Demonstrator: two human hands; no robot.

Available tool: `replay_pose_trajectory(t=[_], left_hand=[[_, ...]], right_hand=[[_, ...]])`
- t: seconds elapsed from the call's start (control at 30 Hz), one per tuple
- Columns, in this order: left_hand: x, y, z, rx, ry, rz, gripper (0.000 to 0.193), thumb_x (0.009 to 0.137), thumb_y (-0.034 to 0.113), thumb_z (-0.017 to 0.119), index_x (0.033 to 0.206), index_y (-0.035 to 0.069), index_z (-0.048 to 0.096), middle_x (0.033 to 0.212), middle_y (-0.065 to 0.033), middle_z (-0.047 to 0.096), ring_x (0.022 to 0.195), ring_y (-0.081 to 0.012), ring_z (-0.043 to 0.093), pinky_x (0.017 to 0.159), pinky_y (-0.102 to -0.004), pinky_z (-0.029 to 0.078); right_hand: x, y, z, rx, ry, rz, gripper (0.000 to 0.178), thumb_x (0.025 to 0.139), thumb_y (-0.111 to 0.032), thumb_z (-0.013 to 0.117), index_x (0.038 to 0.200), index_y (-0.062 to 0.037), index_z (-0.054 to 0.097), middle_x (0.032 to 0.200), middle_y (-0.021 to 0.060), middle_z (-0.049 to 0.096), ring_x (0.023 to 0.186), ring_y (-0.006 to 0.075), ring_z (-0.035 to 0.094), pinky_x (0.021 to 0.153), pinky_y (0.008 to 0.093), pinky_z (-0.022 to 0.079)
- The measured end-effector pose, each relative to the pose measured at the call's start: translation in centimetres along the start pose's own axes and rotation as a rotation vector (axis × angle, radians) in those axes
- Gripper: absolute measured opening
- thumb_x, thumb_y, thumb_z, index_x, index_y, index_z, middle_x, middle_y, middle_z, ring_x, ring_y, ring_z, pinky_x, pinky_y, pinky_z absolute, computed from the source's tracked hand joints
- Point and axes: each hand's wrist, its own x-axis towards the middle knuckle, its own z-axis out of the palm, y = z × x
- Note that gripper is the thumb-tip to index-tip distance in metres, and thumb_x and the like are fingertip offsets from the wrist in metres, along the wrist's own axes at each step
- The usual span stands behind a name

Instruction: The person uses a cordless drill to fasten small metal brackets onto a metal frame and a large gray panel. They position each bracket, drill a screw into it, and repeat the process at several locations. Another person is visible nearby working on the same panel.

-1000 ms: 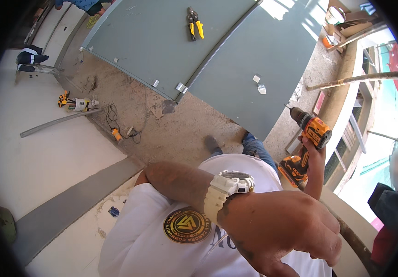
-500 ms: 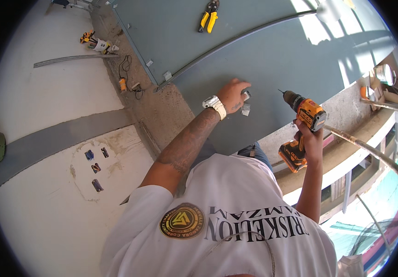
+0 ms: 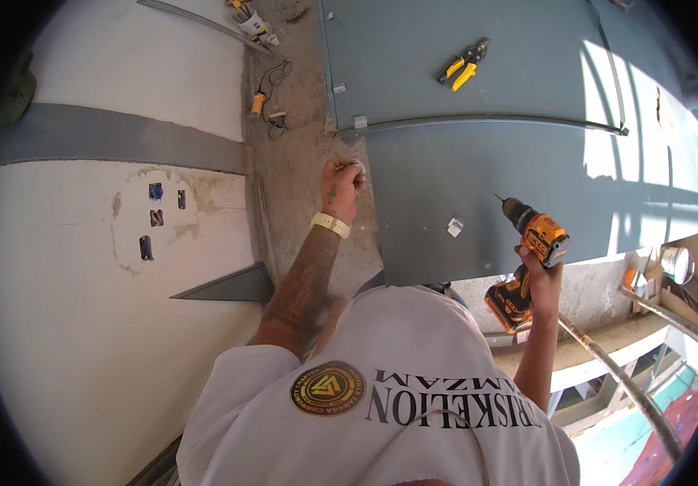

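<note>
My left hand (image 3: 344, 188), with a pale watch band at the wrist, is closed around a small metal bracket, only a bit of it showing at the fingertips. It hovers by the left edge of the grey-green board (image 3: 422, 186). Another small shiny bracket (image 3: 455, 227) lies on that board, to the right of this hand. In my right hand (image 3: 540, 279) is an orange and black cordless drill (image 3: 545, 236), gripped by its handle, with its thin bit pointing up and left over the board. The bit touches nothing.
A dark metal strip (image 3: 478, 121) crosses the board, its left end near two small brackets (image 3: 360, 121). Yellow-handled snips (image 3: 465, 65) lie beyond it. On the left, a corded orange tool (image 3: 258, 104) rests on concrete near a wall with box openings (image 3: 156, 192). A pole (image 3: 620, 381) slants at right.
My left hand has picked up one of the two loose brackets and moved left off the board's middle. The view has turned and shifted; the drill stays in my right hand.
</note>
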Motion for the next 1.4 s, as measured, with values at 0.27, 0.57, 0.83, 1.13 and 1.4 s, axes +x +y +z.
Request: replay_pose_trajectory(t=[0.27, 0.57, 0.83, 1.13, 1.4], left_hand=[[3.2, -1.7, -2.4, -0.477, -0.043, -0.114, 0.007, 0.096, 0.008, 0.059, 0.091, 0.009, 0.055, 0.096, -0.0081, 0.066, 0.074, -0.0137, 0.06, 0.064, -0.0277, 0.052], [3.0, -2.5, 0.0, -0.291, 0.004, -0.091, 0.01, 0.096, 0.011, 0.066, 0.095, 0.013, 0.057, 0.09, -0.0022, 0.063, 0.076, -0.0115, 0.058, 0.068, -0.028, 0.049], [2.7, -1.1, 3.9, 0.031, 0.219, 0.093, 0.016, 0.095, 0.01, 0.072, 0.108, 0.009, 0.063, 0.097, -0.003, 0.069, 0.078, -0.0103, 0.061, 0.071, -0.0281, 0.051], [3.8, -1.8, 6.3, -0.256, 0.394, 0.076, 0.021, 0.093, 0.002, 0.071, 0.113, 0.001, 0.066, 0.097, -0.0073, 0.071, 0.086, -0.0158, 0.071, 0.075, -0.0278, 0.057], [6.0, -2.4, 5.9, -0.268, 0.443, 0.114, 0.021, 0.092, 0.001, 0.072, 0.111, 0.003, 0.062, 0.093, -0.0082, 0.071, 0.085, -0.0179, 0.071, 0.072, -0.0283, 0.056]], right_hand=[[-0.6, -2.4, 2.6, -0.048, -0.036, -0.088, 0.039, 0.089, -0.014, 0.08, 0.12, 0.0014, 0.062, 0.103, 0.0112, 0.069, 0.073, 0.013, 0.065, 0.056, 0.0242, 0.053], [5.8, -3.0, 2.4, -0.101, -0.247, -0.001, 0.039, 0.087, -0.012, 0.079, 0.119, 0.0027, 0.063, 0.099, 0.0115, 0.071, 0.068, 0.0125, 0.065, 0.057, 0.0252, 0.054], [11.3, -4.4, 0.5, -0.319, -0.452, 0.141, 0.029, 0.086, -0.007, 0.075, 0.112, 0.0017, 0.067, 0.091, 0.0068, 0.072, 0.065, 0.0109, 0.064, 0.057, 0.026, 0.053], [13.1, -4.0, 0.6, -0.519, -0.455, -0.17, 0.024, 0.084, -0.005, 0.076, 0.106, 0.0026, 0.069, 0.09, 0.0051, 0.074, 0.075, 0.0117, 0.068, 0.069, 0.0271, 0.055], [10.7, -5.3, 3.2, -0.507, -0.418, -0.076, 0.028, 0.083, -0.004, 0.077, 0.11, 0.0021, 0.07, 0.092, 0.0048, 0.075, 0.079, 0.0114, 0.07, 0.072, 0.0271, 0.056]])
